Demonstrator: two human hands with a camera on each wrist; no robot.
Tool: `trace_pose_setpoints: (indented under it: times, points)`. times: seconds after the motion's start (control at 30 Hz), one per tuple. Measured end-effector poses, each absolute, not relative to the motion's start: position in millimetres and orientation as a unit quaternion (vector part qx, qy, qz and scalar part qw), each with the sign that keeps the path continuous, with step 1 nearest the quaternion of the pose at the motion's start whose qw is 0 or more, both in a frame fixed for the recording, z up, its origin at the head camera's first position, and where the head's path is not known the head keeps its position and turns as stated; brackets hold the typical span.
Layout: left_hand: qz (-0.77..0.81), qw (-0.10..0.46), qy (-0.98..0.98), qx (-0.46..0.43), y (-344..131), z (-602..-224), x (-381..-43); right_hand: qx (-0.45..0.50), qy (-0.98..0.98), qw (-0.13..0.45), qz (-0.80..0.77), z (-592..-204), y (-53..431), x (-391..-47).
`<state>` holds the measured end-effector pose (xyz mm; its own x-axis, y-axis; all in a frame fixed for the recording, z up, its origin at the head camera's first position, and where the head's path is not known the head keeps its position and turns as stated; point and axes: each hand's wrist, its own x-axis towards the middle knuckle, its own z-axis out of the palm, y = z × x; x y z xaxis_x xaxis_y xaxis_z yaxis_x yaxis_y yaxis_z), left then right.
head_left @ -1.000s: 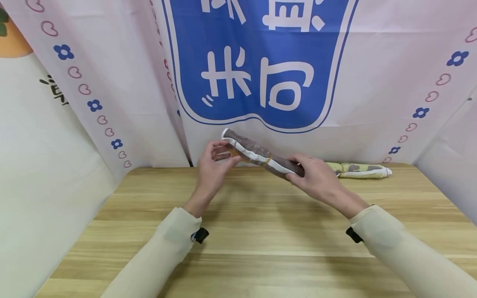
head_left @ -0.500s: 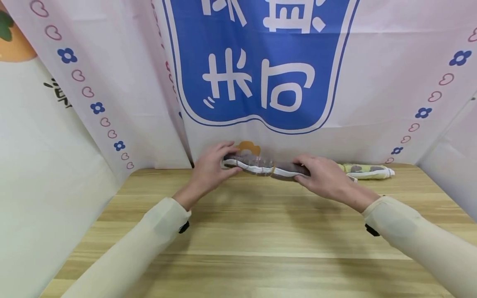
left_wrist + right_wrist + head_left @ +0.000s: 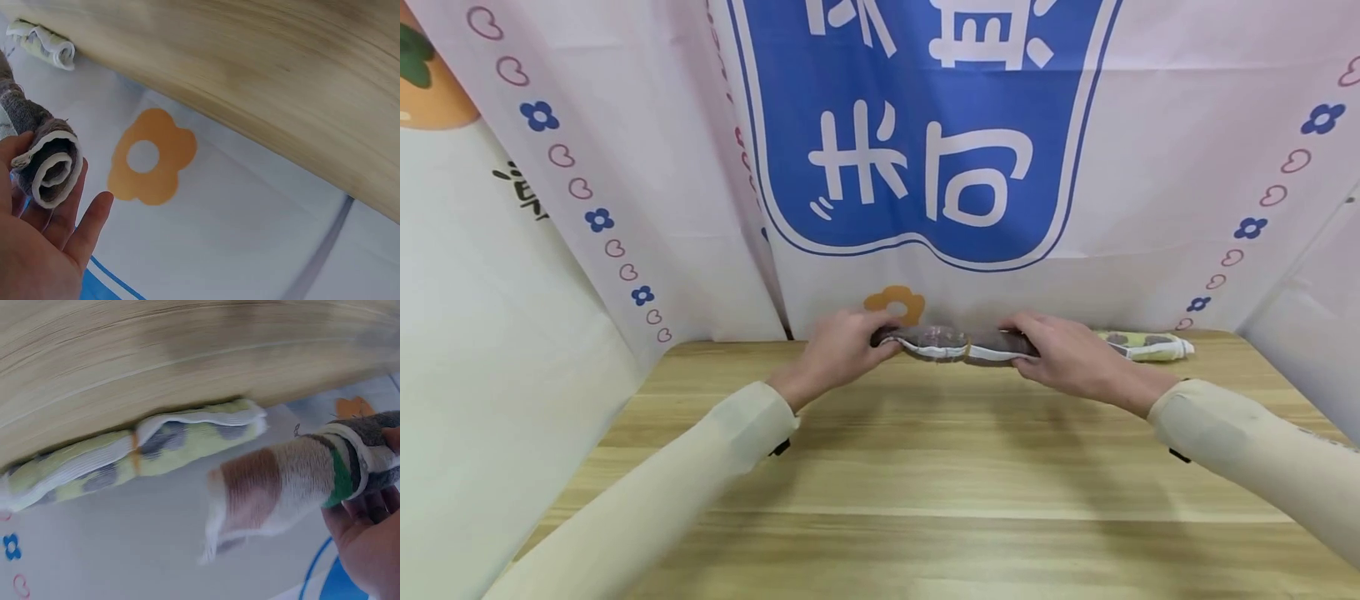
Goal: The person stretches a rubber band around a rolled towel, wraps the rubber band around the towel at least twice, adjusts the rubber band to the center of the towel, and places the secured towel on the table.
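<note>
A brown rolled towel (image 3: 943, 343) with a white edge is held level between both hands, low over the back of the table. A thin band circles its middle. My left hand (image 3: 846, 346) grips its left end; in the left wrist view the spiral end of the roll (image 3: 56, 169) shows between thumb and fingers. My right hand (image 3: 1067, 354) holds the other end. Past that hand, in the right wrist view, a loose white, brown and green towel end (image 3: 275, 487) sticks out.
A yellow-green rolled towel (image 3: 1153, 346) with grey spots and a band lies at the table's back right edge. The wooden table (image 3: 917, 467) meets a printed white cloth (image 3: 700, 275) hanging behind it. More white cloth hangs at both sides.
The brown towel has come down from a tilt to level and shifted slightly right. My left hand has closed round its left end; my right hand has kept its hold and moved a little right.
</note>
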<state>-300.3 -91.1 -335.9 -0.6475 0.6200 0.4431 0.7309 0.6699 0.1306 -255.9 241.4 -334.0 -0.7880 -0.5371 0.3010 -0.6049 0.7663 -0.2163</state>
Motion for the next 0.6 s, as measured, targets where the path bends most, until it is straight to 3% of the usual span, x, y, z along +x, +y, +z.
trace_pose_setpoints:
  times: [0.33, 0.6]
  points:
    - [-0.119, 0.168, -0.898, -0.389, -55.3, -344.0, -304.1, 0.3, -0.937, 0.075, 0.16, -355.9, 281.4, -266.5]
    - [-0.092, 0.141, -0.899, -0.405, -23.3, -353.6, -310.0, 0.296, -0.944, 0.091, 0.118, -361.4, 311.5, -272.2]
